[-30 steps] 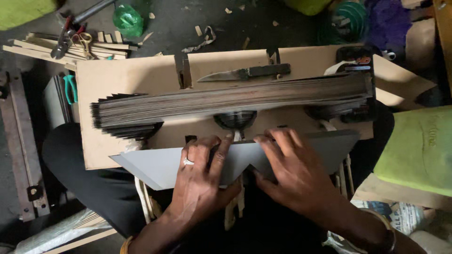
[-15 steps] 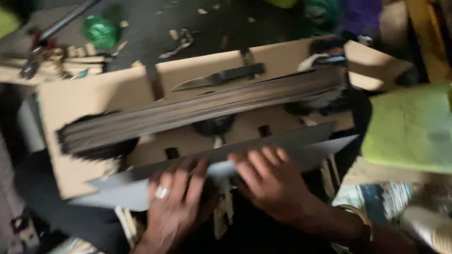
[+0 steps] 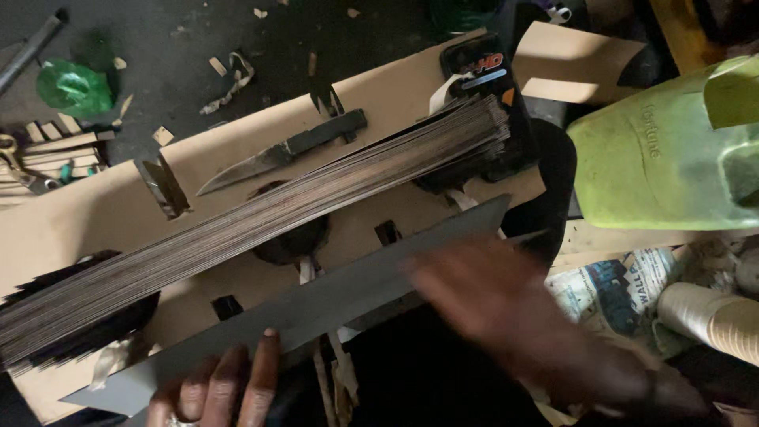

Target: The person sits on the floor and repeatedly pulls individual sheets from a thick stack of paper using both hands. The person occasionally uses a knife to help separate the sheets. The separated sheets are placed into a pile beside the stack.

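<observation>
A long grey sheet [image 3: 348, 296] lies slanted across my lap, over the near edge of a brown cardboard panel [image 3: 95, 225]. My left hand [image 3: 225, 383] presses on the sheet's lower left part with fingers spread flat. My right hand [image 3: 490, 296] is blurred with motion above the sheet's right half; whether it touches the sheet I cannot tell. Just beyond the sheet a thick stack of thin dark sheets [image 3: 261, 217] stands on edge along the cardboard.
A knife [image 3: 281, 154] with a dark handle lies on the cardboard past the stack. A yellow-green plastic container [image 3: 664, 154] sits at the right, a paper cup [image 3: 708, 316] and newspaper below it. Wood offcuts, scissors [image 3: 12, 158] and a green bag [image 3: 75, 87] lie at the left.
The view has swung, so everything now slants up to the right. My right hand has left the grey sheet's middle and sweeps to the right. My left hand stays on the sheet.
</observation>
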